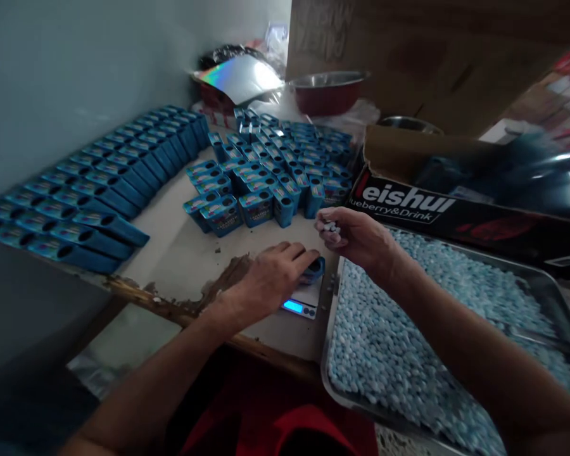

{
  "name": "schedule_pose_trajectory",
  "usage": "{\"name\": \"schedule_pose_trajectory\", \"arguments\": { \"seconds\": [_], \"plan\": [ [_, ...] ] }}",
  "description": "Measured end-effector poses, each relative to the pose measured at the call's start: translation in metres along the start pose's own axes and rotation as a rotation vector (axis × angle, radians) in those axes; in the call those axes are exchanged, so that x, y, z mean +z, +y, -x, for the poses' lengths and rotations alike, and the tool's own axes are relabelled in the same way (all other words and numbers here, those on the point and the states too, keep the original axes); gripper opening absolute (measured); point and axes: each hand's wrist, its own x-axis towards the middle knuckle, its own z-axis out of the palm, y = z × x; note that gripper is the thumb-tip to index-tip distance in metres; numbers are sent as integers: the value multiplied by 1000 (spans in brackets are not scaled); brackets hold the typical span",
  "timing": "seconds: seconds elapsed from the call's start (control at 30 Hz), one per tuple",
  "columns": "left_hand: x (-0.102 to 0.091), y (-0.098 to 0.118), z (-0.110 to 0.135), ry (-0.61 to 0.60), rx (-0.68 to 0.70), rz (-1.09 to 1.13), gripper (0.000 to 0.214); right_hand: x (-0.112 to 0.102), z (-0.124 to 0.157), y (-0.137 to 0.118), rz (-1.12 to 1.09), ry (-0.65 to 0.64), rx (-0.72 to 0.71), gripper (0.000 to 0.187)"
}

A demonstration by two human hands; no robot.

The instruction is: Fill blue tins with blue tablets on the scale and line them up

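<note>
My left hand [278, 275] is closed over a small blue box [315, 269] that sits on a digital scale [298, 308] with a lit blue display. The hand covers most of that box. Just above and to the right, my right hand [354, 234] is curled round a few pale blue candies [331, 227]. To its right lies a metal tray [330, 354] filled with the same small pale candies. Many blue boxes [259, 208] with dark round openings on top stand loosely grouped beyond the scale.
Neat rows of blue boxes [109, 171] line the left side of the table [171, 231], whose front edge is worn. A black printed carton [408, 202] stands behind the tray. At the back are a red bowl [330, 98] and a large cardboard sheet [408, 57].
</note>
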Motion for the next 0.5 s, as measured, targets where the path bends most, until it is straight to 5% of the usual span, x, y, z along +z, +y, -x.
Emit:
{"name": "schedule_pose_trajectory", "arguments": {
  "seconds": [0.13,0.3,0.4,0.5],
  "plan": [
    [-30,-24,16,62,-149,-5,36,7,-48,-4,363,55,-137,44],
    [-131,-108,71,274,-481,-283,43,14,-86,3,1377,147,-340,30],
    [-184,-157,79,291,-694,-468,56,27,-91,7,1585,148,-297,23],
    [-208,-198,78,184,-706,-415,53,41,-90,10,1716,197,-245,26]
  ]
}}
